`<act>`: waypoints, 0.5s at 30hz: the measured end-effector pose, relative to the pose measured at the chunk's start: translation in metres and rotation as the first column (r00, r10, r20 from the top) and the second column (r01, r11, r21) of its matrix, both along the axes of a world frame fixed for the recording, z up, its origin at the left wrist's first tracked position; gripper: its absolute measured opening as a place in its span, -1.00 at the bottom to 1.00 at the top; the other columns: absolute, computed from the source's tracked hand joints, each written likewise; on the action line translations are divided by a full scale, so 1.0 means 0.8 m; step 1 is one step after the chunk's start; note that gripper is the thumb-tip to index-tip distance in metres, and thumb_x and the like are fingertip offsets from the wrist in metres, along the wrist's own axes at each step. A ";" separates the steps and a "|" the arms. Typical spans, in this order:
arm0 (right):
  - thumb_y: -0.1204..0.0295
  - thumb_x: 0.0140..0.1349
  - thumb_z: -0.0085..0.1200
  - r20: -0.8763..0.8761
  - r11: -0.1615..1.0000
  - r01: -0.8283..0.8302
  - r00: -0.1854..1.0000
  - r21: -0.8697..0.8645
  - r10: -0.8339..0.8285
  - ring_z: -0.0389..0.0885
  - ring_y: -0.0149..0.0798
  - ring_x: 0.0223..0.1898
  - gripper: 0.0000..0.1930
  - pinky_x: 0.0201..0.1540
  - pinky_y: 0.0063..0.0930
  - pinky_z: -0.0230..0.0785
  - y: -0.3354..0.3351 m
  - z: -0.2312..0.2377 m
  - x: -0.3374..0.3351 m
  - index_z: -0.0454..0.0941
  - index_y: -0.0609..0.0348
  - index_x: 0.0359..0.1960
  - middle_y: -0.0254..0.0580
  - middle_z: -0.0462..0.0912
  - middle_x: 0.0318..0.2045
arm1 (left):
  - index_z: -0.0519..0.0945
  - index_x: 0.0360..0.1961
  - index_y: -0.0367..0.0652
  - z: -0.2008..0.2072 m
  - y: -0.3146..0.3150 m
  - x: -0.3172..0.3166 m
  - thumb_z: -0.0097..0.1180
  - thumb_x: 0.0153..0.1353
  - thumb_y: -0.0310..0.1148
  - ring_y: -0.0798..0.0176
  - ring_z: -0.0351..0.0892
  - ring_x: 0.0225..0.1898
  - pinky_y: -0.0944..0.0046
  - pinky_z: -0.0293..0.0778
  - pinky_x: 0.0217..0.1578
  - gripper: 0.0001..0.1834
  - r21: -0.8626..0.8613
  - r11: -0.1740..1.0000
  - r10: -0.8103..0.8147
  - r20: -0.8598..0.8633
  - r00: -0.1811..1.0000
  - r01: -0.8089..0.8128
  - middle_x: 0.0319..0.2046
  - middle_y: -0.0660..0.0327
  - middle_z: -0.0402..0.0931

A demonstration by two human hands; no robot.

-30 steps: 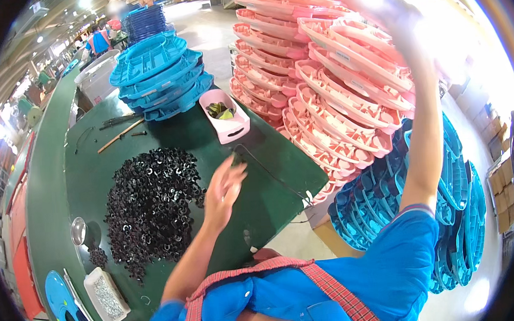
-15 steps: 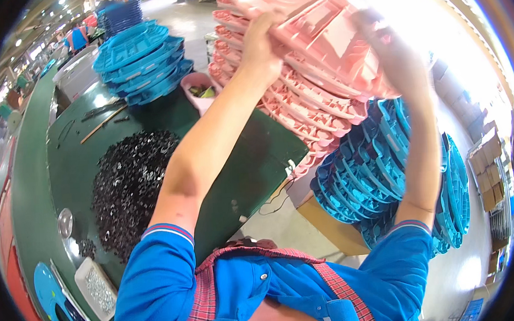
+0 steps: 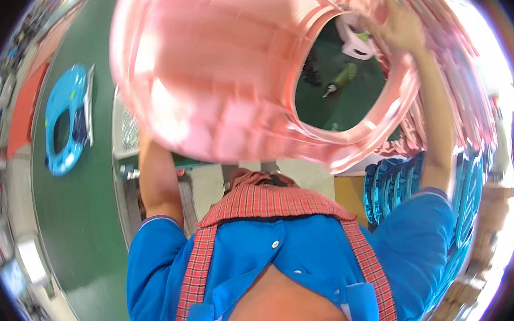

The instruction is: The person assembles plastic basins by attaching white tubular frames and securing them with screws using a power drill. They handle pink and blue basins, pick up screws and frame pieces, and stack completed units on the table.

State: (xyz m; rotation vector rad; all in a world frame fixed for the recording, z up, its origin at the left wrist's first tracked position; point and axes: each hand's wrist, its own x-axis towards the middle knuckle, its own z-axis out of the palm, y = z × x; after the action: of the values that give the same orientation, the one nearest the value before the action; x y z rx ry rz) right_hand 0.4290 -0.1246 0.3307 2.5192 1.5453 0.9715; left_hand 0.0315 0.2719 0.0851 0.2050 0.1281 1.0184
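Observation:
A large pink moulded plastic shell [image 3: 216, 74] with an oval opening fills the upper middle, tilted and slightly blurred. My right hand [image 3: 402, 31] is closed on its right rim beside the opening. My left forearm [image 3: 158, 178] reaches up behind the shell's lower left edge, so the left hand and its fingers are hidden. Through the opening show a green-bodied tool [image 3: 344, 77] with a pointed metal tip and a pink container [image 3: 357, 39], both on the dark green table [image 3: 324, 106].
A stack of pink shells [image 3: 454, 72] stands at the right, with stacked blue shells [image 3: 391, 187] nearer me. On the green surface [image 3: 79, 230] at the left lies a blue part with an oval opening [image 3: 79, 89]. A pale tray of small metal pieces [image 3: 127, 133] is partly covered by the pink shell.
The pink shell has come off the stack, leftward and over the table in front of me. My view has turned left, and the black pile of small parts is now mostly hidden.

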 end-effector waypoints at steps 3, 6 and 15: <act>-0.28 0.06 0.29 -0.558 0.972 0.221 0.817 0.074 -0.143 0.71 0.24 -0.10 -0.01 -0.05 0.08 0.51 0.022 -0.218 -0.013 0.36 0.22 0.35 0.16 0.73 -0.18 | 0.13 0.57 0.05 -0.083 -0.135 -0.087 -0.38 0.46 0.39 -0.18 0.48 0.30 -0.43 0.43 0.21 -0.14 0.129 0.785 -0.521 -0.392 0.758 0.606 0.37 0.02 0.40; -0.27 0.06 0.27 -0.751 0.904 0.422 0.617 0.063 -0.236 0.58 0.26 0.19 -0.10 0.21 0.04 0.41 0.017 -0.397 -0.020 0.53 0.23 0.26 0.31 0.65 0.10 | 0.13 0.55 0.03 -0.088 -0.264 -0.115 0.30 0.36 -0.15 0.02 0.51 0.28 -0.08 0.65 0.09 -0.15 -0.018 0.791 -0.436 -0.718 0.542 0.612 0.32 0.05 0.42; -0.18 0.24 0.11 -0.758 0.952 0.140 0.579 -0.271 -0.301 0.70 0.18 -0.05 -0.34 0.06 0.07 0.50 0.101 -0.501 0.018 0.71 0.22 0.00 0.26 0.70 -0.02 | 0.55 0.23 -0.26 -0.206 -0.395 -0.064 0.33 0.26 -0.37 0.26 0.62 0.08 0.21 0.53 0.13 -0.48 0.442 0.892 0.331 -0.779 0.533 0.092 0.03 0.14 0.66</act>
State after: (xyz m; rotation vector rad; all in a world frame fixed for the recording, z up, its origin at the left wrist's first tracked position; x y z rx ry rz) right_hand 0.4435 -0.0436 -0.0702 3.0552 1.2472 -0.4294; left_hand -0.0193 -0.0444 -0.0795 1.1431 0.8301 0.9995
